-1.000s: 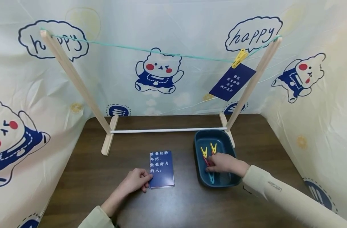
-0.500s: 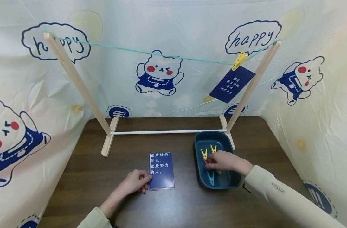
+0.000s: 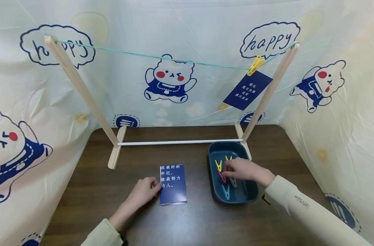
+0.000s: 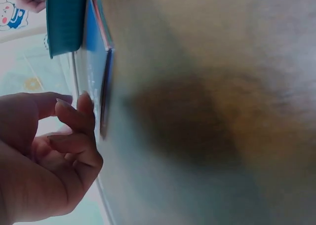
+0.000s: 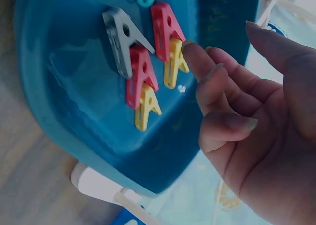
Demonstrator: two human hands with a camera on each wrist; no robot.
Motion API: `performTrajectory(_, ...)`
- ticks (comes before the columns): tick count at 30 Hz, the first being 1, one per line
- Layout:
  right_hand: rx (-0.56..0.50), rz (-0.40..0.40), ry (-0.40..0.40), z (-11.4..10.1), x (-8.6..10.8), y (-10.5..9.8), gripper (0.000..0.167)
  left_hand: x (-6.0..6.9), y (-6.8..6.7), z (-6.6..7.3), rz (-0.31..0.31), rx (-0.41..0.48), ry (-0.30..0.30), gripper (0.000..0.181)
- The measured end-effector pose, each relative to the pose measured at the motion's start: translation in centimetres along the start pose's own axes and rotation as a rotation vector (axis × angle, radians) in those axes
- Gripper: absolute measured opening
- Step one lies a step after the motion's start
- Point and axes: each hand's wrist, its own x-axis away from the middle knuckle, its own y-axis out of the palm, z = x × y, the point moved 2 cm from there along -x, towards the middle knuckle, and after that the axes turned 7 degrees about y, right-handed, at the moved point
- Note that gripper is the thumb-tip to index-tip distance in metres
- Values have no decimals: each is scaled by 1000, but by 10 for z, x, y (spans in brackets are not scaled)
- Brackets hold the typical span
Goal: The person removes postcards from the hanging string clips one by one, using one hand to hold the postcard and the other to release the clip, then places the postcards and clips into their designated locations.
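Note:
My left hand (image 3: 143,191) lies at the left edge of a stack of dark blue cards (image 3: 173,196) with white writing, its fingers loosely bent. In the left wrist view a small gap shows between the thumb and index finger, with nothing pinched. Over a dark teal tray (image 3: 249,196) hovers my right hand (image 3: 245,169), fingers bent and thumb apart, holding nothing. Close to its index fingertip are a yellow clothespin (image 5: 174,62) and a red clothespin (image 5: 166,25). A grey clothespin (image 5: 120,42), another red and yellow pair, and a blue clothespin (image 3: 226,192) lie in the tray.
Behind the tray stands a wooden frame (image 3: 82,90) with a white crossbar (image 3: 180,142). A green string (image 3: 162,58) spans its posts. Near the right post, a yellow clothespin (image 3: 255,66) holds a tilted blue card (image 3: 247,90) on the string. Printed sheeting surrounds the table.
My right hand has risen slightly within the tray area, uncovering the red and grey clothespins. My left hand has shifted a little up along the card stack's edge.

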Motion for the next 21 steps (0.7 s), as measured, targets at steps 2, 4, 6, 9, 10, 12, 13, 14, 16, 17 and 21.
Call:
performTrajectory(2,-2,13,-24,-1,1,-5,17,-4,-2,6,41,-25,28,27)
performTrajectory(4,4,34,-50,-2,2,-11,16,-8,-5,13,71,-33,64,26)
performTrajectory(6,4,56,-80,-3,4,-17,14,-13,-8,20,87,-29,97,23)
performTrajectory(9,2,111,-116,-5,8,-27,12,-21,-12,32,94,-20,139,17)
performTrajectory(10,1,128,-124,-6,9,-31,11,-24,-14,36,96,-17,150,14)
performTrajectory(12,5,171,-134,-8,12,-39,10,-32,-19,45,106,-14,190,11)
performTrajectory(13,13,191,-131,-9,14,-44,10,-36,-21,51,114,-8,213,10)
performTrajectory(14,23,209,-132,-10,16,-49,10,-40,-23,56,123,-1,244,9)
performTrajectory(16,38,236,-127,-12,21,-60,10,-48,-28,67,141,21,314,8)
performTrajectory(17,46,249,-121,-14,24,-66,10,-52,-30,73,149,37,347,8)
performTrajectory(21,83,297,-109,-21,35,-90,11,-71,-39,96,194,93,470,11)
